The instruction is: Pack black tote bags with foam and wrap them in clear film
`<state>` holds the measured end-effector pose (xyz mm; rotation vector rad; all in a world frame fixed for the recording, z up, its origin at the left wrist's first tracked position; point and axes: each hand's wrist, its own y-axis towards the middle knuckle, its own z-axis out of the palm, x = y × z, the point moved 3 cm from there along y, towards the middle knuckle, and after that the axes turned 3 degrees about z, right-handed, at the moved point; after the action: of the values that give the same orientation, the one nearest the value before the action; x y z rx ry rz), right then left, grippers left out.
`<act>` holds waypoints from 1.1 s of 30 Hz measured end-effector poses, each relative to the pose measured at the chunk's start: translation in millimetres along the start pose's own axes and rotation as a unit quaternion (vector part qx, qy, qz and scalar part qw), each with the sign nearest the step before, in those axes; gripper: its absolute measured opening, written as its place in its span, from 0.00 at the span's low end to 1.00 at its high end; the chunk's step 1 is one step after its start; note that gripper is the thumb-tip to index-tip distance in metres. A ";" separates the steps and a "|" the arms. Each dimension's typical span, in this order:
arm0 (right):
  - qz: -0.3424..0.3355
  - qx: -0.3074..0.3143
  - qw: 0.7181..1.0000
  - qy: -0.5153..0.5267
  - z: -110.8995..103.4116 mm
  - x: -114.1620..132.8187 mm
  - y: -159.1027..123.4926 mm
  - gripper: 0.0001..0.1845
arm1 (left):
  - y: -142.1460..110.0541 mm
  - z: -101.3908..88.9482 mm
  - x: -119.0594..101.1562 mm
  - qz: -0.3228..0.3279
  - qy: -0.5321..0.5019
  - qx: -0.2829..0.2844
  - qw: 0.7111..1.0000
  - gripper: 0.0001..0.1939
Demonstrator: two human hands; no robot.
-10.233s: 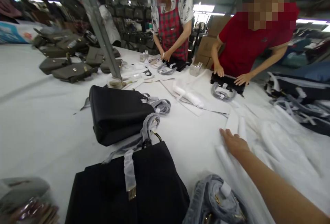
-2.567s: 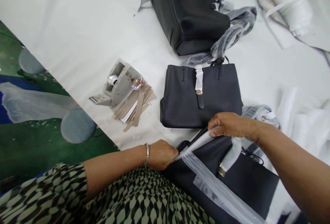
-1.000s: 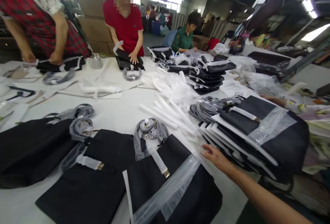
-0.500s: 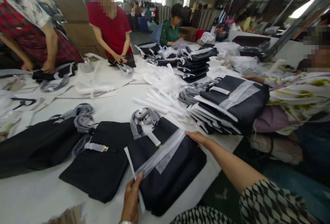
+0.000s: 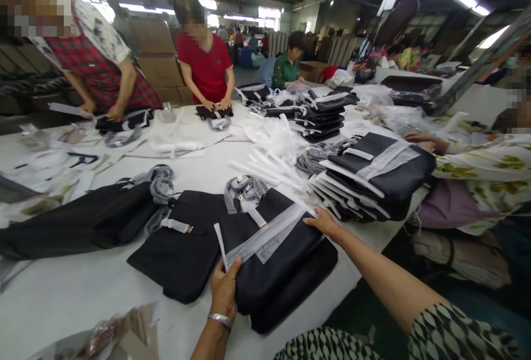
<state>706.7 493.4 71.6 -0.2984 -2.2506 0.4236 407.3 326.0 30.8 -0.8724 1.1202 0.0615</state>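
A black handbag [image 5: 286, 255] lies tilted in front of me, with a clear plastic strip [image 5: 265, 238] across its front and a white foam edging at its left side. My left hand [image 5: 224, 288] grips its near left edge, thumb on top and fingers out of sight. At the upper right corner, my right hand [image 5: 326, 223] is closed on the bag's edge at the strip's end. Another black layer shows under its lower side. A plastic-wrapped coiled strap [image 5: 244, 191] rests at its top. To its left is a second black bag [image 5: 182, 255] with a wrapped tab.
A stack of black bags [image 5: 377, 175] rises at the right, beside a co-worker's patterned sleeve [image 5: 477, 158]. White foam strips [image 5: 269, 169] lie mid-table. Farther left is a dark bag [image 5: 95, 222]. Co-workers handle bags across the white table [image 5: 194, 166]. Cardboard scraps [image 5: 136, 332] lie near.
My view has turned a little left and up, so the scene sits farther right. Both hands keep hold of the handbag. A co-worker in red has both hands on a small black bag.
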 end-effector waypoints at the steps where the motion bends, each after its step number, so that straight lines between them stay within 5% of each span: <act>1: -0.006 0.003 1.000 0.010 -7.8 4.9 -2.7 0.18 | -5.2 0.8 -5.9 0.016 -0.007 -0.005 1.000 0.21; 4: -0.038 -0.001 0.999 0.037 -35.4 8.3 -19.1 0.20 | -28.2 2.4 -15.2 0.047 -0.030 0.003 0.998 0.25; 7: -0.070 0.016 0.996 0.060 -47.6 -18.3 -41.1 0.25 | -49.1 -1.6 -0.7 0.033 -0.015 0.016 0.999 0.30; 11: -0.047 0.061 0.997 0.018 -24.0 -90.2 -58.9 0.26 | -56.8 -10.9 42.3 -0.019 0.034 0.006 0.999 0.36; 15: 0.018 0.082 0.996 0.006 -7.5 -137.0 -60.9 0.33 | -54.8 -10.0 56.1 0.028 0.076 0.022 0.996 0.36; 18: 0.046 0.045 0.998 -0.014 -23.9 -129.8 -59.3 0.44 | -54.1 -4.8 51.7 0.017 0.067 0.007 0.998 0.33; 22: -0.184 -0.118 0.970 -0.110 -48.8 -68.9 -61.6 0.41 | -56.0 1.0 47.1 0.038 0.146 -0.028 0.988 0.30; 24: -0.302 -0.156 0.924 -0.177 -42.8 -38.6 -62.7 0.39 | -62.8 2.8 40.2 0.134 0.289 -0.097 0.943 0.33; 26: -0.370 -0.141 0.887 -0.237 -25.7 -20.1 -58.7 0.39 | -74.7 10.7 29.9 0.265 0.432 -0.172 0.845 0.38; 28: -0.407 -0.087 0.862 -0.290 -4.7 -15.1 -50.5 0.38 | -84.4 25.9 24.1 0.364 0.519 -0.185 0.751 0.40; 30: -0.423 -0.027 0.844 -0.328 13.3 -21.4 -41.1 0.37 | -85.3 41.1 26.0 0.397 0.575 -0.157 0.698 0.40; 33: -0.432 0.042 0.829 -0.351 29.3 -41.0 -31.4 0.34 | -72.8 52.3 41.0 0.360 0.646 -0.119 0.662 0.38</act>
<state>708.5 444.6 38.0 1.0738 -2.7359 0.1280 499.2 294.7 47.9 -0.5539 2.8512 0.2764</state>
